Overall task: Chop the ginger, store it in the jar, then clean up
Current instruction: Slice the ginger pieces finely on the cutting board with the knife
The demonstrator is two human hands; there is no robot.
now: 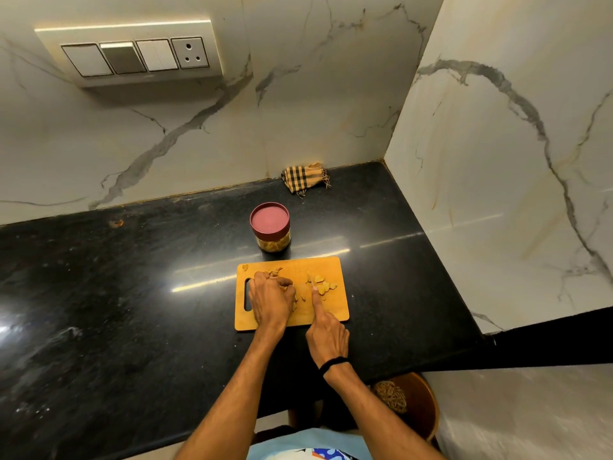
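Observation:
A wooden cutting board [335, 313] lies on the black counter with ginger pieces [323, 285] scattered over it. My left hand [270, 298] is curled over a piece of ginger [282, 287] near the board's handle slot and holds it down. My right hand [326, 330] is at the board's near edge. Its index finger stretches forward along a thin knife [310, 277] seen edge-on, and its other fingers are curled around the hidden handle. Behind the board stands a clear jar [273, 244] with yellowish pieces inside and its maroon lid [269, 218] on.
A checked cloth [305, 177] lies bunched against the back wall. Marble walls close off the back and right of the black counter [132, 293]. A switch panel [132, 54] is on the back wall. A brown round container [418, 403] stands below the counter's front right.

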